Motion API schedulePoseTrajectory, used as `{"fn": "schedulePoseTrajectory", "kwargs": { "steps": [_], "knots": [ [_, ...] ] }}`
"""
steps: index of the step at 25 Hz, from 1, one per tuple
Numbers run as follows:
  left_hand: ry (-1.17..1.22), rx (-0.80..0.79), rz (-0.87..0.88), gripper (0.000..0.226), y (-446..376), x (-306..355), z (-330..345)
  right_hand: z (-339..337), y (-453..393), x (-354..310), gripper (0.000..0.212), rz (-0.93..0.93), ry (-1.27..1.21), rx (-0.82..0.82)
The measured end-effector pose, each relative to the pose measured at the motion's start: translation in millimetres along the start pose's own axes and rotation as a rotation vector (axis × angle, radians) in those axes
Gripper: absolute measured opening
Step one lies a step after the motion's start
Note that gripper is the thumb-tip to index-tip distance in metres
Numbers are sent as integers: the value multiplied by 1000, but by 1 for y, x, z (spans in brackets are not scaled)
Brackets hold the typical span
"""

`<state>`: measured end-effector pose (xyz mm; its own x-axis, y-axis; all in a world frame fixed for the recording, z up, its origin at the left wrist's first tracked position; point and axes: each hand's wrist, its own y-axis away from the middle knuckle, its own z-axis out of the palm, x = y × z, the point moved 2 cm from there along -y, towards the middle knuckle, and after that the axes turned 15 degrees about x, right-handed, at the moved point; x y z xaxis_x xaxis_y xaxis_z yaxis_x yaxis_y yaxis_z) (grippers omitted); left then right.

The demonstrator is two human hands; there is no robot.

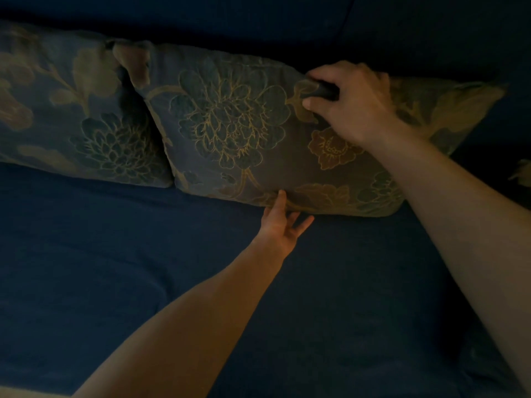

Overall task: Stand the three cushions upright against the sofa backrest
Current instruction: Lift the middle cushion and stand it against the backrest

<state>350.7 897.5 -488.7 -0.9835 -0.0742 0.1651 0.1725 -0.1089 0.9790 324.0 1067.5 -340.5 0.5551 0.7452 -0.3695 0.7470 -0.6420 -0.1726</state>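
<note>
Cushions first, from my head view: the left cushion (83, 110) already leans upright against the sofa backrest (258, 21), and the middle cushion (244, 133) stands just beside it, touching it, also against the backrest. A third cushion (459, 110) shows behind my right arm, overlapped by the middle one; I cannot tell whether it is properly upright. I judge two are done or nearly so, with the third left to check.

My right hand (353, 104) is closed, pinching a fold of fabric at the middle cushion's top edge. My left hand (283, 222) is mostly open, thumb against the lower edge, fingers slipping under it, gripping nothing.

The sofa seat (143, 268) is dark blue cloth, soft and slightly wrinkled. The room is very dim. A patterned scrap (521, 172) at the right edge is too cut off to identify.
</note>
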Motion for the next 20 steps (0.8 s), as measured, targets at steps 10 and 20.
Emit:
{"fn": "schedulePoseTrajectory", "kwargs": {
  "steps": [10,20],
  "knots": [
    [-142,79,25,56,-6,8,9,26,-1,7,42,1,32,51],
    [-264,63,68,60,20,4,1,22,25,5,47,41,-49,235]
  ]
}}
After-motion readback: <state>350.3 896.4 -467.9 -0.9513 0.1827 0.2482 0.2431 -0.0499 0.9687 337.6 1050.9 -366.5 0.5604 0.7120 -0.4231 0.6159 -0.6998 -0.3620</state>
